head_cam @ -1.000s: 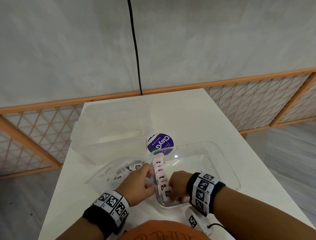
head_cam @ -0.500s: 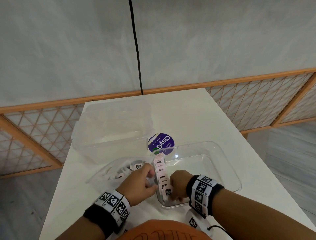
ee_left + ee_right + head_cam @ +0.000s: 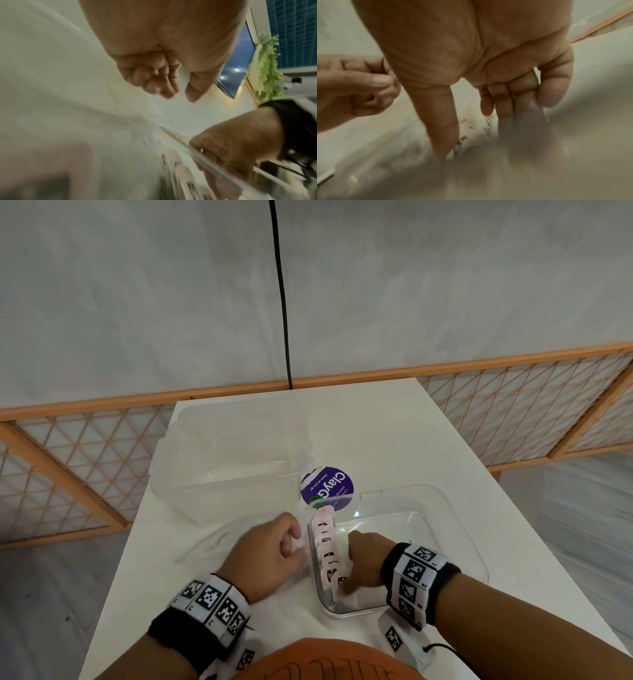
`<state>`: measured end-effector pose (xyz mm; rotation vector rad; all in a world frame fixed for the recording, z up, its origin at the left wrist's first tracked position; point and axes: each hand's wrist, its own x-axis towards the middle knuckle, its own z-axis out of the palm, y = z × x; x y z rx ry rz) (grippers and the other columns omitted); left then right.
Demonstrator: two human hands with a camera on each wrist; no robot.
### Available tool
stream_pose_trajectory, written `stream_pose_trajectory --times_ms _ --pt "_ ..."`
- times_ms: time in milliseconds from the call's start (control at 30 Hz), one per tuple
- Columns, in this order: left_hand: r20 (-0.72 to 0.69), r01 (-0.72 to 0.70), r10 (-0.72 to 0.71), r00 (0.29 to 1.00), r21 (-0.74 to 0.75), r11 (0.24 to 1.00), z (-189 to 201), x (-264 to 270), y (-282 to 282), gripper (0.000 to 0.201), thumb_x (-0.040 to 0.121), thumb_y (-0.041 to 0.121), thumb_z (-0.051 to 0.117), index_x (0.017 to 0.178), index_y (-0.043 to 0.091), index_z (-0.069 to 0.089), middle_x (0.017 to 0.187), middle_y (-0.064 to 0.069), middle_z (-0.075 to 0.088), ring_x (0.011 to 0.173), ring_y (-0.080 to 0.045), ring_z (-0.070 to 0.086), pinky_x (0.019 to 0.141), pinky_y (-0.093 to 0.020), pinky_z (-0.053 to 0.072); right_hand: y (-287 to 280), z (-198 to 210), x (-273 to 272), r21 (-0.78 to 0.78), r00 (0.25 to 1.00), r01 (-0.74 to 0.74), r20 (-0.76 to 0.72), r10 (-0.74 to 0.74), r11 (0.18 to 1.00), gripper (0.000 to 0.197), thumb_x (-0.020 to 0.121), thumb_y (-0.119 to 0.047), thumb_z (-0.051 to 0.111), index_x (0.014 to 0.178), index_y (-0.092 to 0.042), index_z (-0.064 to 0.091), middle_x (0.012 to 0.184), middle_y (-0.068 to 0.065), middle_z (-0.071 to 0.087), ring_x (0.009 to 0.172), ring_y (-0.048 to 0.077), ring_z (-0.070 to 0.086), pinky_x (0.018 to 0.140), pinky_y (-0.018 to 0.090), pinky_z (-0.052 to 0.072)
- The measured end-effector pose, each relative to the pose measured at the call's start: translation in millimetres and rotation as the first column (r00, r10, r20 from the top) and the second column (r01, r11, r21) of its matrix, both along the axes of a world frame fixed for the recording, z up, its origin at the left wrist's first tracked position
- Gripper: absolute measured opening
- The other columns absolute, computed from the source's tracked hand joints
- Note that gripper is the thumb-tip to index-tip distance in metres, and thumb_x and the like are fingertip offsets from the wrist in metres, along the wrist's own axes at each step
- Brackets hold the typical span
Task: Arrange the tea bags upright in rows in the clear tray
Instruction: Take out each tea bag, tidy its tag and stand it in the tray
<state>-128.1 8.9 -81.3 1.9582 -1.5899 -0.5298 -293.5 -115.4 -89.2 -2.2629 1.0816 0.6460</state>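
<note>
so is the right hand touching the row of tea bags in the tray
Touching. The head view shows the right hand pressed against the side of the row of tea bags, no gap visible.

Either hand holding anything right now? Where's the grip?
Left hand: fingers curled, nothing in them. Right hand: inside the clear tray, straight fingers against the side of the tea bag row; no closed grip shows.

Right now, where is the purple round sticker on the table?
In the head view, the purple round sticker lies on the white table, just beyond the far-left corner of the clear tray, right of the empty clear container.
</note>
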Motion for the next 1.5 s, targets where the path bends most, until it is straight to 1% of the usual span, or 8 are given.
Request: stream_pose_trajectory --times_ms 133,267,467,767,867,1000,1267,1500 --pt "0.134 -0.148 0.168 0.977 -0.148 0.978 10 28 6 0.017 0.083 0.037 0.045 0.076 0.024 0.054 0.068 0.009 0.055 0.068 -0.009 0.052 0.061 -0.024 0.043 -3 22 7 -0.118 0.963 -0.055 0.257 0.084 0.991 0.027 0.085 -0.034 0.063 0.096 -0.02 0.043 0.094 0.0 0.055 0.087 0.021 0.051 0.072 0.027 0.037" --pt "0.232 -0.27 0.24 0.943 0.107 0.957 9 45 11 0.014 0.092 0.017 0.048 0.084 0.023 0.057 0.085 0.004 0.064 0.08 -0.016 0.058 0.072 -0.03 0.047 -2 32 26 -0.108 0.878 -0.137 0.447 0.171 0.985 0.024 0.091 -0.022 0.054 0.115 -0.024 0.048 0.076 -0.007 0.049 0.079 0.02 0.052 0.075 0.027 0.041" --pt "0.208 -0.238 0.175 0.962 0.333 0.912 3 38 20 0.055 0.068 0.036 0.08 0.114 0.034 0.049 0.101 0.008 0.052 0.093 -0.012 0.056 0.076 -0.022 0.042 11 34 36 -0.278 0.892 -0.339 0.207 0.401 0.899 0.034 0.096 -0.034 0.047 0.13 -0.034 0.048 0.119 0.005 0.053 0.11 0.027 0.054 0.094 0.037 0.041" --pt "0.15 -0.157 0.115 0.982 0.313 0.937 -6 27 5 0.044 0.088 0.049 0.057 0.129 0.035 0.05 0.115 0.005 0.048 0.103 -0.014 0.056 0.087 -0.028 0.045 15 33 33 -0.511 0.78 -0.415 0.227 0.583 0.753 0.019 0.081 -0.009 0.058 0.084 -0.027 0.062 0.078 -0.002 0.048 0.075 0.029 0.059 0.068 0.033 0.028" --pt "0.155 -0.194 0.15 0.976 0.332 0.923 -11 21 -7 0.04 0.087 0.056 0.054 0.119 0.032 0.057 0.108 0.005 0.049 0.098 -0.013 0.056 0.085 -0.028 0.045 14 28 34 -0.53 0.782 -0.423 0.196 0.591 0.735 0.02 0.066 -0.014 0.074 0.07 -0.029 0.062 0.066 -0.004 0.055 0.057 0.024 0.06 0.061 0.033 0.038" --pt "0.198 -0.239 0.186 0.962 0.288 0.927 -17 18 -14 0.031 0.078 0.053 0.066 0.099 0.03 0.062 0.095 0.008 0.054 0.089 -0.012 0.056 0.077 -0.027 0.046 16 28 33 -0.522 0.79 -0.392 0.233 0.568 0.758 0.013 0.087 -0.02 0.058 0.09 -0.029 0.067 0.089 0.0 0.061 0.082 0.026 0.06 0.08 0.035 0.038" --pt "0.195 -0.037 -0.02 0.981 0.282 0.959 -18 21 -6 0.045 0.076 0.033 0.069 0.119 0.04 0.059 0.104 0.008 0.044 0.089 -0.011 0.054 0.077 -0.024 0.045 18 27 28 -0.47 0.829 -0.386 0.201 0.522 0.794 0.021 0.094 -0.023 0.046 0.104 -0.03 0.064 0.104 -0.001 0.059 0.096 0.024 0.057 0.076 0.032 0.028" --pt "0.254 -0.156 0.118 0.96 0.132 0.979 -8 30 -3 0.017 0.092 0.033 0.057 0.102 0.029 0.071 0.089 0.012 0.047 0.082 -0.011 0.054 0.071 -0.021 0.04 14 24 27 -0.449 0.793 -0.304 0.369 0.484 0.84 0.017 0.093 -0.032 0.051 0.101 -0.028 0.065 0.098 -0.001 0.061 0.094 0.024 0.058 0.081 0.031 0.039"
